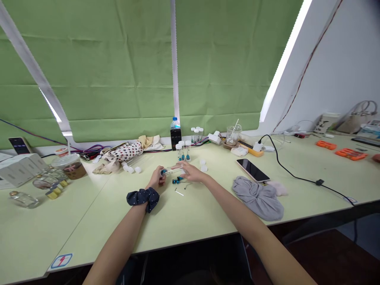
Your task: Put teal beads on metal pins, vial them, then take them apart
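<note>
Transparent cylindrical tube (pixel 173 170), smooth-walled with blue parts at its left end, held aslant over the middle of the pale yellow-green, smooth tabletop (pixel 107 221). Behind it hang green, faintly creased fabric blinds (pixel 118 71) with pale vertical gaps between them. On the right side of the tabletop, a soft grey cloth (pixel 257 202), gathered into folds, lies just beside a flat, dark-screened rectangular phone (pixel 253 170). At the far left of centre rests a bundled white fabric (pixel 127 151) with a small dark-and-red print.

The left hand (pixel 156 178), below a dark-blue dotted fabric scrunchie (pixel 143 200), has its fingers curled around the left end of the tube. The right hand (pixel 191 173) meets the opposite end, its fingers extended over the clear wall; whether they grip or only touch cannot be told.

Behind the hands stand slender clear tubes with white round caps (pixel 188 152), blue parts visible at their bases. Near the right hand lie two loose white cylindrical caps (pixel 203 165). Below the held tube is a small blue-and-black piece (pixel 177 180), too small to resolve; nearest the front, a thin, silvery, straight rod (pixel 179 192) lies flat.
</note>
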Tool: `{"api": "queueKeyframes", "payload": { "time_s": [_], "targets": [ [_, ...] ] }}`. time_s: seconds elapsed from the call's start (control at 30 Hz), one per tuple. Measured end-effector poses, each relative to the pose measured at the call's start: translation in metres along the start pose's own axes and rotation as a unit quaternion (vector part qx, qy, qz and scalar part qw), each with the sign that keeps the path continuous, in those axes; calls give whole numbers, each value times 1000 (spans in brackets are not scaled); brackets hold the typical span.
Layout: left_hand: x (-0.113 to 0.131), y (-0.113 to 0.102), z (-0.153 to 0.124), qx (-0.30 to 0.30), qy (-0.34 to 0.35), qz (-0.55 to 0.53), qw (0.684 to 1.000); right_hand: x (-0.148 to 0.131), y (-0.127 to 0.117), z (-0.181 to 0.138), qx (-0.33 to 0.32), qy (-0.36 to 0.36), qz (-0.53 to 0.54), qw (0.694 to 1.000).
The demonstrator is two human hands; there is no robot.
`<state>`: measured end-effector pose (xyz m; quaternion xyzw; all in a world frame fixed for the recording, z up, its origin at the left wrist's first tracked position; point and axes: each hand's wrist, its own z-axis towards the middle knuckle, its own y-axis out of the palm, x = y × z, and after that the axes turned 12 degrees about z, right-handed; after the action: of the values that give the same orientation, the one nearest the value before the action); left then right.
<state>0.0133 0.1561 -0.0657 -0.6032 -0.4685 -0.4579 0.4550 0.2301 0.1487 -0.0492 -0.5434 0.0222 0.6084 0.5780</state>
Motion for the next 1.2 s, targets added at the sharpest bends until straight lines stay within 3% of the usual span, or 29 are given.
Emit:
{"api": "queueKeyframes", "payload": {
  "time_s": [0.1, 0.27, 0.5, 0.63, 0.9, 1.0, 1.07, 1.2],
  "targets": [
    [3, -1, -1, -23, 0, -20, 1000, 8, -3, 0, 29, 32, -35, 998],
    [3, 3, -3, 57, 109, -10, 992, 19, -15, -1, 36, 73, 43, 996],
    [1, 2, -4, 178, 149, 32, 972, 31, -27, -9, 43, 143, 58, 987],
    [4, -2, -8, 261, 167, 101, 946, 32, -24, -10, 46, 174, 29, 983],
    [11, -9, -17, 361, 248, 194, 878, 38, -28, -12, 41, 146, 54, 987],
    [7, -18, -12, 391, 253, 210, 860, 43, -36, -15, 111, 145, 153, 971],
    [1, -25, -5, 397, 235, 253, 850, 50, -42, -17, 208, 150, 198, 946],
    [-16, -38, 11, 362, 190, 387, 827, 77, -49, -25, 411, 184, 134, 883]
  ]
}}
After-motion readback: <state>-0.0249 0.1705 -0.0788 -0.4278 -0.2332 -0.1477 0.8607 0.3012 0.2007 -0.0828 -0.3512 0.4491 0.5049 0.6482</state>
